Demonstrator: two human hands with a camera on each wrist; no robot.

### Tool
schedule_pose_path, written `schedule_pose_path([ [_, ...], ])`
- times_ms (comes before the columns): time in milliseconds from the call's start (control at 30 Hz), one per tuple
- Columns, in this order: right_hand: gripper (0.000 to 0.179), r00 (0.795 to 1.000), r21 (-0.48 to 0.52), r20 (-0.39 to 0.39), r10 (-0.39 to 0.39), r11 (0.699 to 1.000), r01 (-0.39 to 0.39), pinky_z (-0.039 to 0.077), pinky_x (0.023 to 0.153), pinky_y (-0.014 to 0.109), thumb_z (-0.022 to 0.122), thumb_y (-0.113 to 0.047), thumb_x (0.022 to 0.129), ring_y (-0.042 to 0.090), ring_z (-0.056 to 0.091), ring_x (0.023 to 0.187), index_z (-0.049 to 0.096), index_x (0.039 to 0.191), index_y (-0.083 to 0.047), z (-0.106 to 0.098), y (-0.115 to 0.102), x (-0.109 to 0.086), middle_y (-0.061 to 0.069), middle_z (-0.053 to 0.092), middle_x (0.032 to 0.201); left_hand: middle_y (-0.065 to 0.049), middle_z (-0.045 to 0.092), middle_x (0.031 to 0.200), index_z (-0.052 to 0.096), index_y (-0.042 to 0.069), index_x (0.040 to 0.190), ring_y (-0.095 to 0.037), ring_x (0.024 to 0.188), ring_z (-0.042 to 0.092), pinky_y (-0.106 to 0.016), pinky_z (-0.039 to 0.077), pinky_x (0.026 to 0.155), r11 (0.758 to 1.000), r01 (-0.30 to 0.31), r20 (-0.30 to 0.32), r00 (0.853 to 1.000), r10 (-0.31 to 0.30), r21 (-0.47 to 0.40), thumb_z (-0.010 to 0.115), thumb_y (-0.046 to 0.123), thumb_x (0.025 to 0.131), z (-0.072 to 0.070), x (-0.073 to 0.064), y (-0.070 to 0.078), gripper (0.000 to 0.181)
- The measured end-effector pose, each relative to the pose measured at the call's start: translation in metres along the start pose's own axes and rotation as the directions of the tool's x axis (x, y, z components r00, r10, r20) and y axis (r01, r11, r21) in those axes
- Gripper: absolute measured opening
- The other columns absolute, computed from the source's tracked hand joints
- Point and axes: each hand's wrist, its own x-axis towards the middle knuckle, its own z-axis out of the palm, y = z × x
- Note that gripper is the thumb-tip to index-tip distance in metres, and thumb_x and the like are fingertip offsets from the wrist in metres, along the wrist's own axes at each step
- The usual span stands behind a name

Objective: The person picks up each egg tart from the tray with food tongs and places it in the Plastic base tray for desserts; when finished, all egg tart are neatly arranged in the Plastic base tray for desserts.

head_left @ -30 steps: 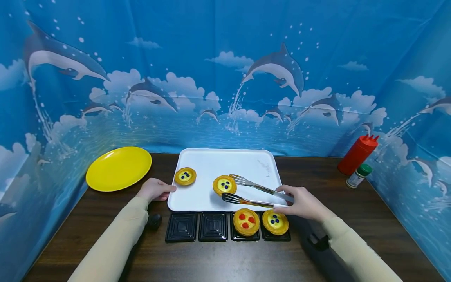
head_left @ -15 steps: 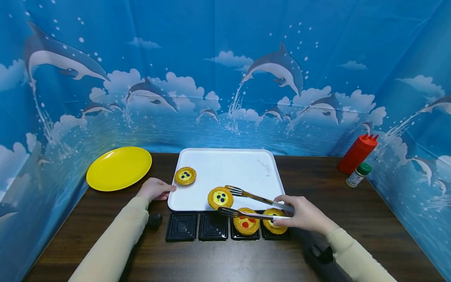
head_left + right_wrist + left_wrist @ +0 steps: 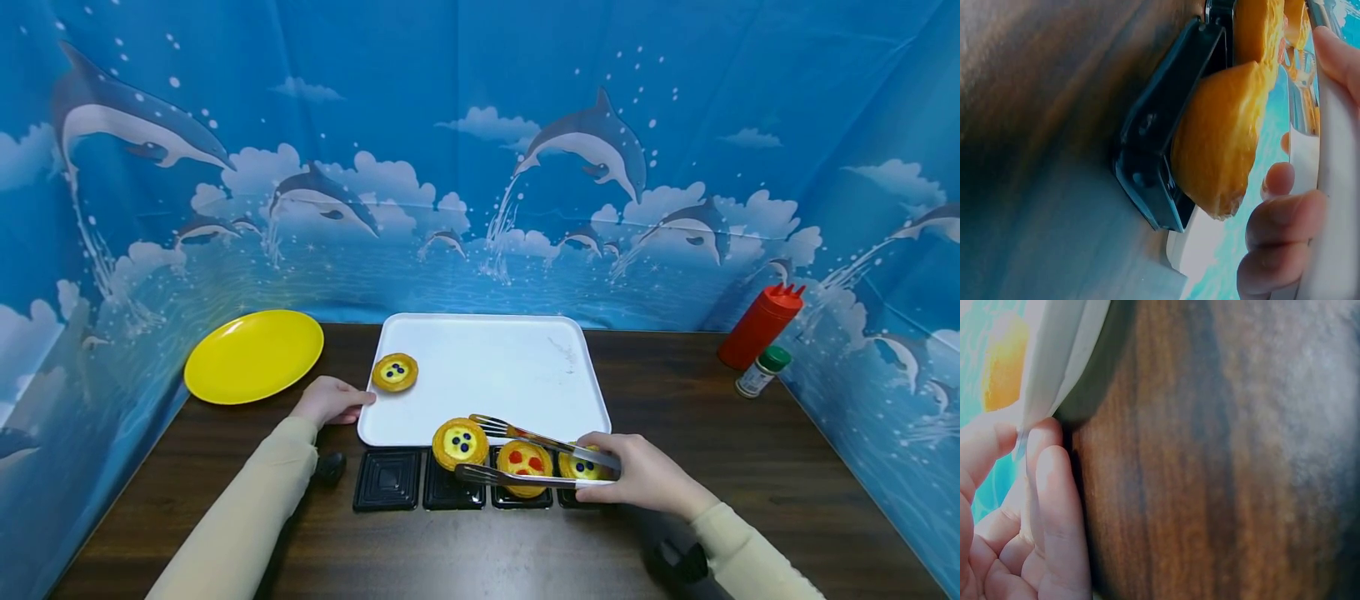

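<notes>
My right hand (image 3: pixel 643 473) grips a pair of metal tongs (image 3: pixel 517 481) by its arms. A tart with blue berries (image 3: pixel 460 444) sits at the tongs' tips, over the second black square dish (image 3: pixel 454 493) from the left. Beneath the tongs, a tart with red pieces (image 3: pixel 523 467) fills the third dish, and another blue-berry tart (image 3: pixel 579 467) lies in the rightmost, partly covered. My left hand (image 3: pixel 332 402) pinches the left rim of the white tray (image 3: pixel 487 367); in the left wrist view, thumb and fingers (image 3: pixel 1060 487) meet at that rim (image 3: pixel 1063 362).
One blue-berry tart (image 3: pixel 394 372) lies on the tray's left side. A black dish (image 3: pixel 387 481) stands leftmost in the row. A yellow plate (image 3: pixel 253 357) is at the back left. A red squeeze bottle (image 3: pixel 761 327) and a green-capped jar (image 3: pixel 763 372) stand at the right.
The tongs and the tart at their tips have come down and left, from over the white tray to over the second dish. My left hand has stayed at the tray rim.
</notes>
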Motion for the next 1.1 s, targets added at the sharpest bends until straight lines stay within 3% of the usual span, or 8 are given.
schedule_pose_path([
  [533,0.058,1.0,-0.047,0.015,-0.023,0.999,0.024,0.05,0.069,0.022,0.076,-0.056,0.071,0.007,0.054,0.08,0.061,0.118,-0.024,0.004,-0.008,-0.006,-0.012,0.063,0.099,-0.006,0.065,0.074,0.065,-0.005,0.108,-0.012,0.061,0.062,-0.018,0.053,0.064,1.0,0.011,-0.012,1.0,-0.011,-0.004,0.072,0.03,0.085,0.001,0.001,0.0,0.043],
  [1100,0.062,0.997,-0.17,0.004,-0.079,0.982,0.079,0.052,0.067,0.022,0.075,-0.057,0.071,0.004,0.052,0.074,0.062,0.119,-0.02,0.001,-0.013,-0.004,-0.009,0.066,0.1,-0.006,0.066,0.075,0.065,-0.006,0.109,-0.012,0.061,0.062,-0.018,0.054,0.064,1.0,0.013,-0.01,1.0,-0.013,-0.013,0.072,0.029,0.085,0.001,-0.002,0.002,0.043],
])
